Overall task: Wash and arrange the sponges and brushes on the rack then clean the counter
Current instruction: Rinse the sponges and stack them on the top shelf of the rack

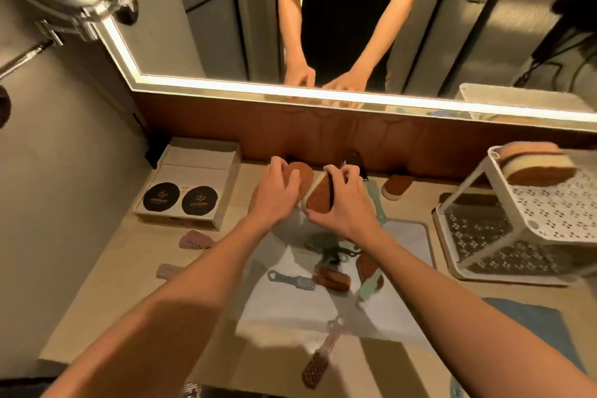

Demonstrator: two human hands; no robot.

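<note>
Head view: both hands were up at the back of the sink [274, 317], right in front of the tap [352, 157]. The left hand [276, 192] had its fingers curled over a round sponge [303, 173]. The right hand [344, 203] gripped a layered sponge [319, 200], brown face up. The two sponges touched between the hands.

The risk, as I judged it: with two sponges worked at once, either could slip and drop onto the brushes below. A blue brush [292, 281] and a pink brush [318, 362] lay loose in the sink among other pieces, so a falling sponge could knock them about. Squeezed water could also run onto the counter [113, 284] and add to the wiping. One rack sponge [536, 161] sat on the top shelf of the rack [478, 178], close to its edge. A careless placement beside it might nudge it off.

Now the hard bits. The tap was mostly hidden behind the right hand, so I couldn't tell whether water ran. The heap in the middle of the sink was a tangle of green and brown pieces, and I couldn't count them. The rack's right side was blurred and cut off by the frame. Something pale blue at the bottom edge was cut off too.
</note>
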